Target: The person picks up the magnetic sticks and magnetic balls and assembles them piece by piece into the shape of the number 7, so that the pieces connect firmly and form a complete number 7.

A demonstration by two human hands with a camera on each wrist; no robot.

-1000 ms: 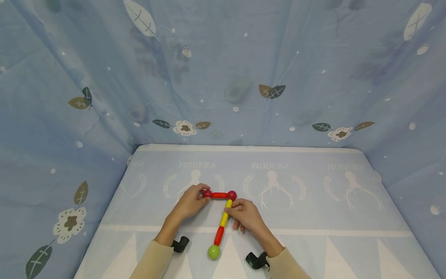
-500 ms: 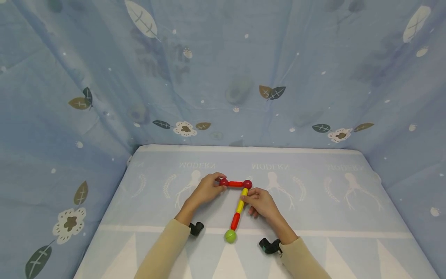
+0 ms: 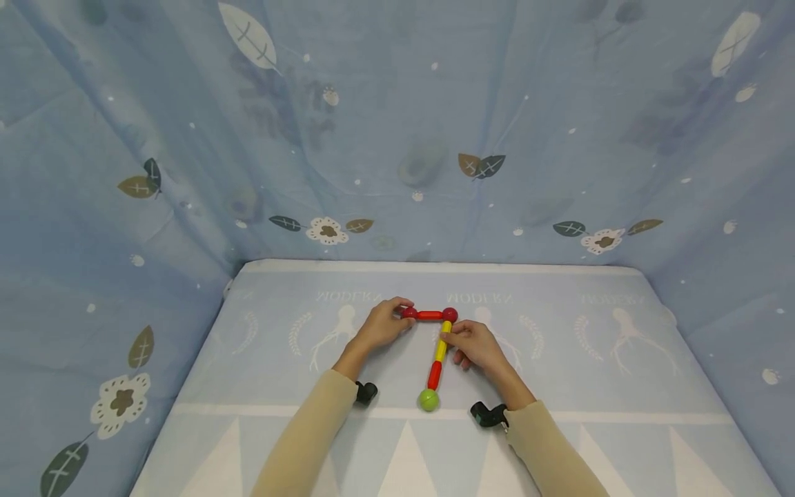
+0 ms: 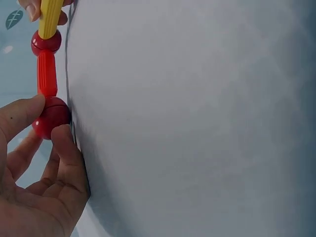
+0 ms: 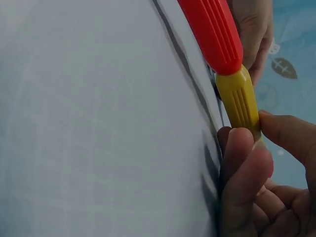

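A joined chain of ribbed toy building rods and balls lies bent at a corner in the head view. Its upper arm is a red rod (image 3: 430, 315) between a left red ball (image 4: 51, 118) and a corner red ball (image 3: 450, 315). From that corner a yellow rod (image 3: 442, 350) runs downward, followed by a second red rod (image 5: 213, 34) and a green ball (image 3: 428, 400). My left hand (image 3: 381, 326) grips the left red ball between thumb and fingers. On the yellow rod, near the corner, my right hand (image 3: 478, 344) pinches with thumb and fingers.
A pale blue patterned cloth (image 3: 559, 373) covers the table. Blue printed curtains (image 3: 397, 124) rise behind it and on both sides. Black wrist-worn devices (image 3: 488, 414) sit at the cuffs of both beige sleeves (image 3: 310, 431).
Both hands have carried the whole chain to the right and farther back across the table. Their holds look the same, and the chain keeps its bent shape.
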